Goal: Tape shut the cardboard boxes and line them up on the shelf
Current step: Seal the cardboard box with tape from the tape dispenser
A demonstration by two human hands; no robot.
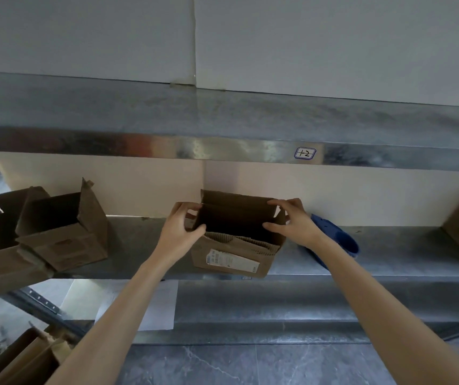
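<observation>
The open box sits mid-shelf, at the near edge. The left hand pinches its left flap and the right hand curls over its right wall. The cardboard looks thin, torn and probably light, so the flaps would bend; the lower corners seem firmer.

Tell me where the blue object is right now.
In the head view, the blue object lies on the metal shelf, just right of the open cardboard box, partly behind the right hand and its wrist.
</observation>
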